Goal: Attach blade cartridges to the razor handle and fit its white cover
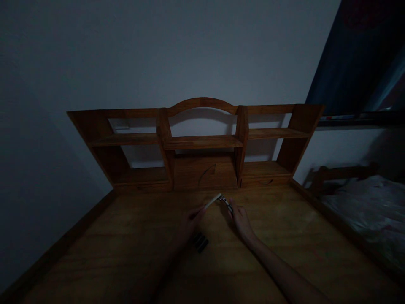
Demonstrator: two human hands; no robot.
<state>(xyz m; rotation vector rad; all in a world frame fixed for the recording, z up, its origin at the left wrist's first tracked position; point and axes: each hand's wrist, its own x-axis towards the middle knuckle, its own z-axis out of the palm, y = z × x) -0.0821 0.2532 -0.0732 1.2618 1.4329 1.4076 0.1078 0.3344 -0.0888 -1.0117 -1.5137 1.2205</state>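
- Two bare hands work above a wooden desktop point(126, 238); all bearings are read from the centre of the view unless stated otherwise.
- Left hand point(192, 216), at six o'clock: fingers closed on a pale, slender stick point(211, 202), which projects from the grip toward two o'clock.
- Right hand point(240, 216), at five o'clock: fingers clamped around the handle of a dark-and-silver tool point(226, 203), its bright head directed between ten and eleven o'clock from the grip.
- Stick and tool converge between the hands, between five and six o'clock; their ends lie close together, and whether they touch cannot be told in the dim light.
- Dark pieces point(200, 242), short and set side by side, rest on the desktop at six o'clock, just beside the left hand and forearm.
- Wooden shelf unit point(204, 142), at the far edge of the desktop, twelve o'clock from the hands: two tiers, with an arched rail point(202, 101) over the middle bay.
- Lower middle panel point(186, 171): a thin curved line point(206, 170) crosses its front.
- Pale wall point(202, 50) at twelve o'clock; dark curtain-like cloth point(351, 63) at two.
- Rumpled whitish bedding point(370, 207), between three and four o'clock, beyond the desktop's edge.
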